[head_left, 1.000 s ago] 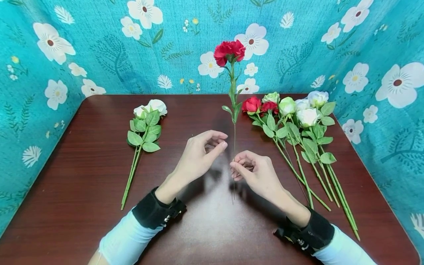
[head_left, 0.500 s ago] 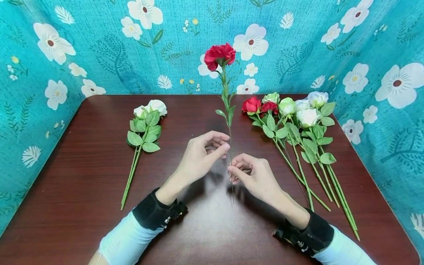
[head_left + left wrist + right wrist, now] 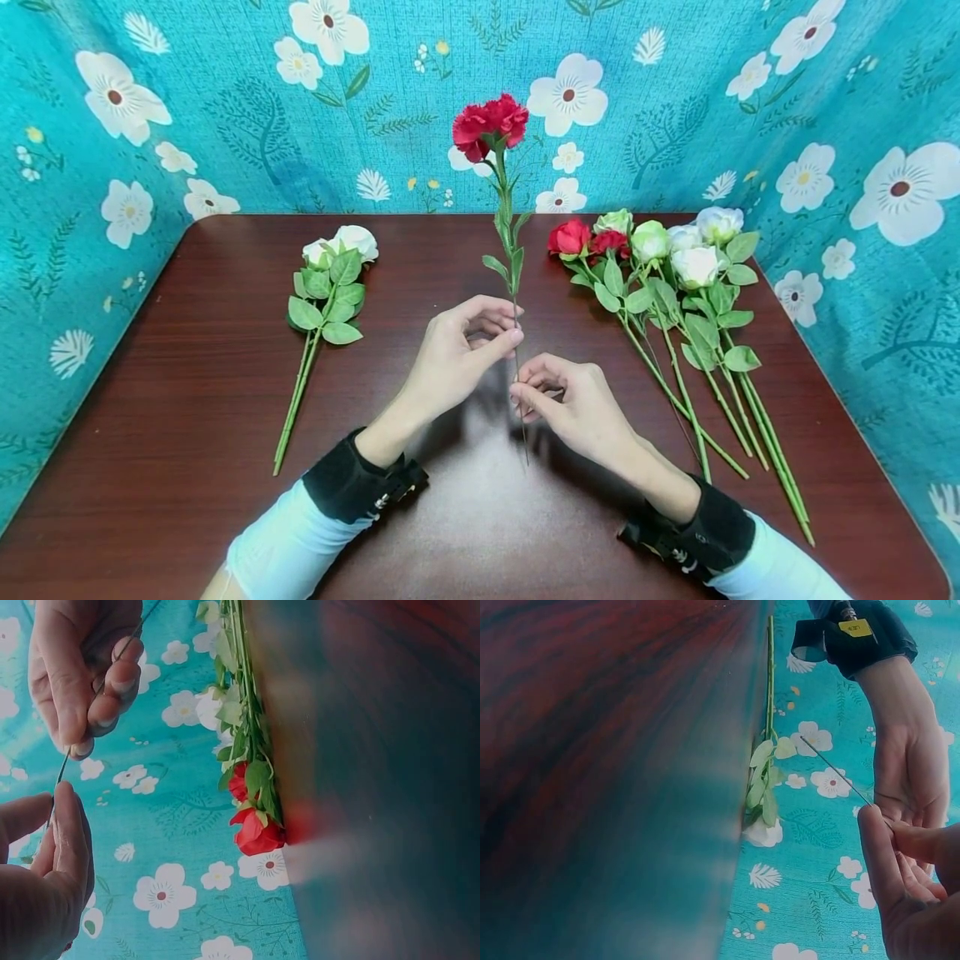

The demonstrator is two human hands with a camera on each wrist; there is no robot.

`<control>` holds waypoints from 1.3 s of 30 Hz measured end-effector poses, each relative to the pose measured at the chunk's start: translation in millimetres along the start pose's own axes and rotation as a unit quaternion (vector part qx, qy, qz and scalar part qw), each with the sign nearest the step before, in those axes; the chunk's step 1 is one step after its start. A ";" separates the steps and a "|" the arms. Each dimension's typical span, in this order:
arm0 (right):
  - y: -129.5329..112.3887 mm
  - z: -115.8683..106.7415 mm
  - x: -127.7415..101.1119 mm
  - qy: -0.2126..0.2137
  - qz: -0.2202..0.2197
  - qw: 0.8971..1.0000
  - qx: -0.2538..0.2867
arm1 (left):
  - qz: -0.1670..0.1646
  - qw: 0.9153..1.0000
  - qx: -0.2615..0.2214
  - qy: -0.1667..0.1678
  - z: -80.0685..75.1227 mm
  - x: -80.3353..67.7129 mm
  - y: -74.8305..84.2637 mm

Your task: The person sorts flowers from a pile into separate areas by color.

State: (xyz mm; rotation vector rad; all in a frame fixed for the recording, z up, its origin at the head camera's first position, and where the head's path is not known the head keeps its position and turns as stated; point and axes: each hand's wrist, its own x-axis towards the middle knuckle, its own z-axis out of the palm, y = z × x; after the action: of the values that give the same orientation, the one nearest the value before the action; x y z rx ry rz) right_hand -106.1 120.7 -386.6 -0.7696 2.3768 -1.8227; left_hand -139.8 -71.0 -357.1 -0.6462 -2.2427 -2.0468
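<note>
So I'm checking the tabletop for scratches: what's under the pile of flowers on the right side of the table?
Under the pile of roses only the dark wooden table shows, between the stems. Whatever lies directly beneath the heads and leaves is covered, so scratches there cannot be seen.

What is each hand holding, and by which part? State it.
The right hand pinches the red carnation low on its thin stem. The left hand touches that stem just above; its grip cannot be told.

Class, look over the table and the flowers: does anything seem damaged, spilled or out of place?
Nothing stands out. The red carnation stands nearly upright, pinched by the right hand with the left hand at its stem. The white roses and the mixed bunch lie flat on the table.
</note>
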 end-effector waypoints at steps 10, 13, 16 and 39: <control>-2.0 2.1 0.1 0.008 0.018 1.000 0.005 | -0.007 0.999 -0.032 0.023 1.9 -0.9 1.5; -2.2 2.9 0.1 0.009 0.015 1.000 -0.001 | -0.014 0.999 -0.034 0.024 1.5 -1.1 1.9; -1.7 2.8 -0.4 0.007 0.009 1.000 -0.011 | -0.018 0.999 -0.032 0.022 1.0 -1.4 1.9; -2.6 -17.6 4.9 0.021 -0.020 0.994 -0.101 | -0.031 0.999 -0.027 0.022 -9.1 -1.9 -5.6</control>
State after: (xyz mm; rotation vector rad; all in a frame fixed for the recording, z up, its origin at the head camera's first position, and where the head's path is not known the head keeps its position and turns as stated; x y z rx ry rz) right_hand -115.3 134.0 -377.5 -0.8079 2.6209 -1.6457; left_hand -142.1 -80.5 -361.8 -0.5362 -2.2180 -2.1333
